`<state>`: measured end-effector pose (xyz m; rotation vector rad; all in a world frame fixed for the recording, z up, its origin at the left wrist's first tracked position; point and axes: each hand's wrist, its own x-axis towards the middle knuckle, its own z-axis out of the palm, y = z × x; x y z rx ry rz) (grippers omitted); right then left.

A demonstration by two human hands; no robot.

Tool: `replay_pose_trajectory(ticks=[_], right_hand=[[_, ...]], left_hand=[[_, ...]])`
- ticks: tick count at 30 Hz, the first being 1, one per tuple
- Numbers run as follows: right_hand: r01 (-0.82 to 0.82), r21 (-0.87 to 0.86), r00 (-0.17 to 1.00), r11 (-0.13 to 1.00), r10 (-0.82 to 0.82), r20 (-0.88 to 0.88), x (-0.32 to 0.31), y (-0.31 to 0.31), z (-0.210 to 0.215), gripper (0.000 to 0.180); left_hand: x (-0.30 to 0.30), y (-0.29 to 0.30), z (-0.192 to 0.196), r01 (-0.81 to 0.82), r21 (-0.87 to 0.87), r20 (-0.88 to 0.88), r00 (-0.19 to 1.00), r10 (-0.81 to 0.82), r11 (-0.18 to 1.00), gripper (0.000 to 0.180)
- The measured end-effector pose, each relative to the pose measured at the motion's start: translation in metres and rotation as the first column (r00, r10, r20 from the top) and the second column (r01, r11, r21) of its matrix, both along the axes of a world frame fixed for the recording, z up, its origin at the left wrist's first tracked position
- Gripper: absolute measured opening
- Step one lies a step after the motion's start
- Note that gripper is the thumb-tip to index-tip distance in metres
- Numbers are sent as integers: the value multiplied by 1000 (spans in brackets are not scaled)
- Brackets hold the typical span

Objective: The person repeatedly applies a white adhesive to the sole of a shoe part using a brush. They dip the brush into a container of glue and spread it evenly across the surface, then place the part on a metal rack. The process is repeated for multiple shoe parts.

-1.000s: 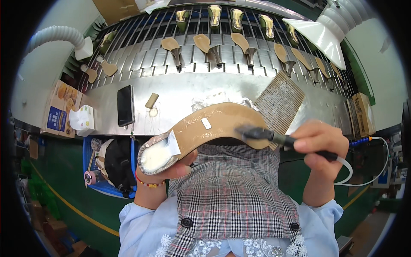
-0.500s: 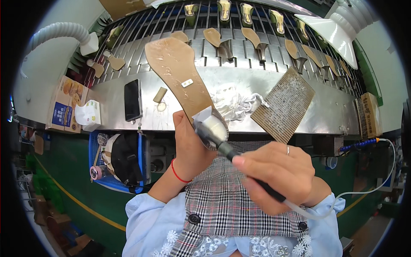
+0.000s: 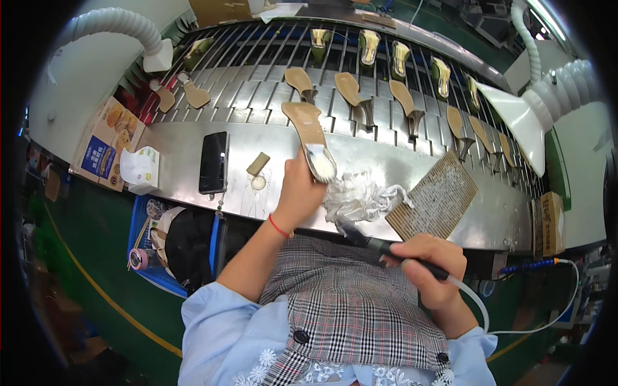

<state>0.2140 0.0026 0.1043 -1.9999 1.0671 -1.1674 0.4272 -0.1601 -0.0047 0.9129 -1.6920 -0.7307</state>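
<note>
My left hand (image 3: 301, 192) is closed around the heel end of a tan shoe sole (image 3: 304, 122), holding it out over the metal worktop. The sole's heel end has a white, wet-looking patch (image 3: 324, 166). Low and to the right, my right hand (image 3: 436, 262) grips a black-handled brush (image 3: 378, 244), fed by a pale hose. The brush's dark tip points left and is apart from the sole, just below a crumpled white cloth (image 3: 360, 197). Beside the cloth lies a ribbed, speckled board (image 3: 436, 198).
Tan soles with heels (image 3: 348, 89) stand along the slatted conveyor (image 3: 257, 96), shoe uppers on lasts (image 3: 369, 48) behind them. A phone (image 3: 214, 162), a small tan block (image 3: 258, 163) and a tissue pack (image 3: 140, 170) lie leftward. White duct hoods (image 3: 512, 122) overhang both sides.
My left hand has carried the sole away from my body, toward the conveyor. The brush has come off the white heel patch and drawn back to the right. The view has shifted.
</note>
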Motion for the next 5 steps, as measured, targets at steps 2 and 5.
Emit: replay_pose_trajectory(ticks=[2, 5], right_hand=[[219, 287, 890, 933, -311, 332, 2, -5, -26, 24], [270, 357, 825, 894, -406, 394, -15, -14, -53, 30]], left_hand=[[6, -58, -11, -134, 1, -94, 987, 134, 991, 42], [36, -141, -16, -158, 177, -162, 969, 187, 971, 41]])
